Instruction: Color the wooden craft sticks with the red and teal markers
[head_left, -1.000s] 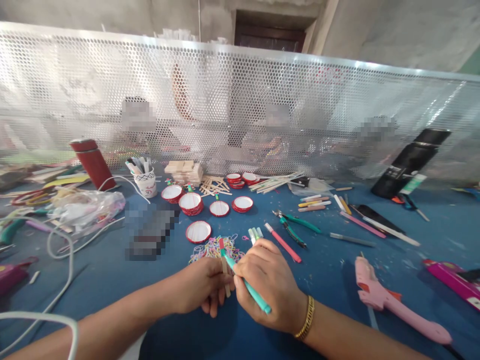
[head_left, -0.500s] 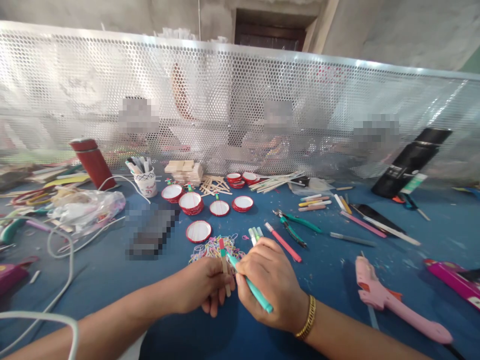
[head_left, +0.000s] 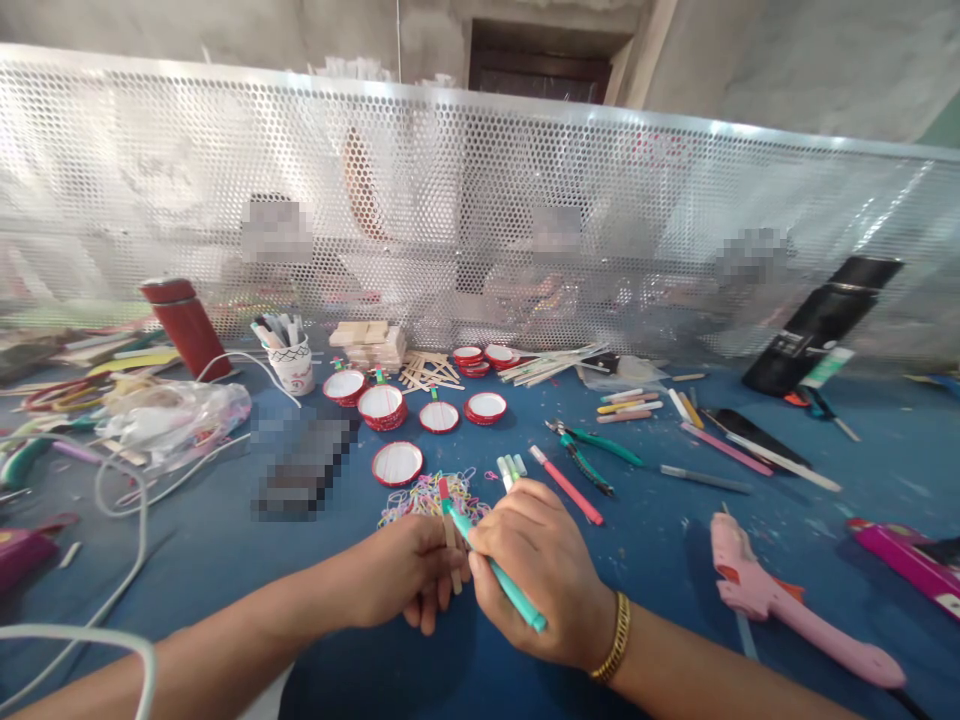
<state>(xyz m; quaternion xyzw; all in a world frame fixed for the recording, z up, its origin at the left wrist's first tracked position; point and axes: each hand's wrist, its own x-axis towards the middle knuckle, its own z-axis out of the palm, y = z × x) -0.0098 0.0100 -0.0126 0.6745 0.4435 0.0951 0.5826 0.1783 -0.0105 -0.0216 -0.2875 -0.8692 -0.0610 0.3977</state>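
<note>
Pinched in my left hand (head_left: 409, 572) is a wooden craft stick (head_left: 454, 572), tilted slightly from upright, its upper end coloured red with green below. My right hand (head_left: 536, 570) grips a teal felt-tip marker (head_left: 516, 592), whose tip meets the green part of the stick. Just beyond both hands lies a heap of small pastel rubber bands (head_left: 424, 500). A round white lid with a red rim (head_left: 397, 463) rests behind that heap. Beside my right knuckles are several pale-green-capped markers (head_left: 512, 468), partly covered by the hand, and a red marker (head_left: 568, 485).
Green-handled pliers (head_left: 589, 455) lie right of centre, a pink glue gun (head_left: 802, 600) nearer on the right. Stacked red-rimmed lids (head_left: 382, 405), a cup of markers (head_left: 291, 362) and a red flask (head_left: 186, 328) stand farther back. A perforated metal screen (head_left: 420, 220) bounds the table, with people behind it.
The marker's tip has shifted slightly up and left onto the stick's green section. My left hand and the stick look nearly still.
</note>
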